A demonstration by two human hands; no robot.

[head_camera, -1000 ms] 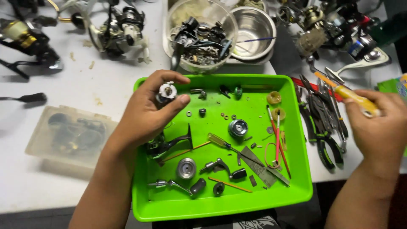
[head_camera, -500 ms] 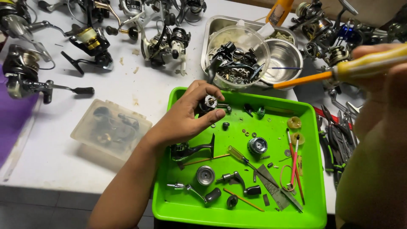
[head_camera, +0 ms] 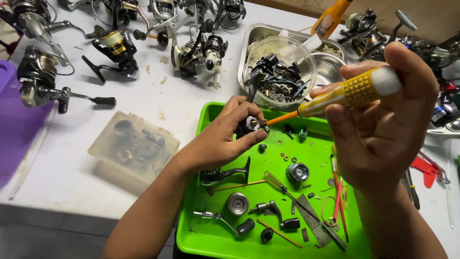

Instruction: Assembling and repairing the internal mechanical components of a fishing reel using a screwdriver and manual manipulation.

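— What are you gripping, and what's getting hidden?

— Your left hand (head_camera: 225, 139) is clasping a small dark reel part (head_camera: 250, 124); your fingers are covering most of it. Your right hand (head_camera: 383, 120) is wrapping the yellow screwdriver (head_camera: 345, 93), its tip meeting that part.

— And beyond the grip?

— The green tray (head_camera: 211, 237) is lying beneath, cut off below; past it, a clear bowl (head_camera: 282, 72) and fishing reels (head_camera: 201, 48) are crowding the white table (head_camera: 72, 158).

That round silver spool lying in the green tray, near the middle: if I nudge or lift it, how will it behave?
The silver spool looks like rigid metal, so it is probably stiff and fairly heavy for its size. It lies flat on its round face on the green tray, so it will likely slide, not roll. Its shiny rim may be slippery, and small washers nearby could scatter.
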